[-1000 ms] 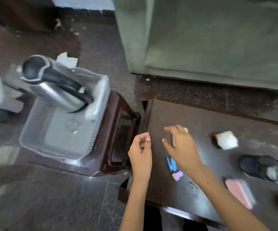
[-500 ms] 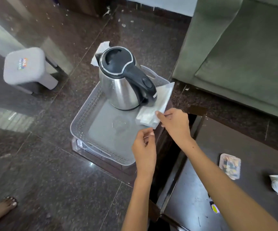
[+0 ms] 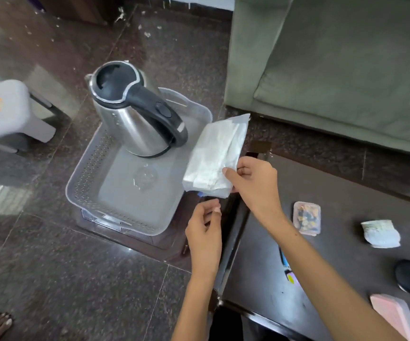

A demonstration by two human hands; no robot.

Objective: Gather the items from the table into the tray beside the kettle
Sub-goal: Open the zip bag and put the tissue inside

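Left hand (image 3: 205, 223), right hand (image 3: 255, 183): bare, no sleeves, rings or watch; short nails.

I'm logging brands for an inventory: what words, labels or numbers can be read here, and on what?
None can be read.
Grey plastic stool: a small multicoloured logo, too blurred to read.
White paper packet in the right hand: no print visible.
Small clear plastic box on the dark table: coloured contents, no legible text.
Steel kettle: no visible marking.
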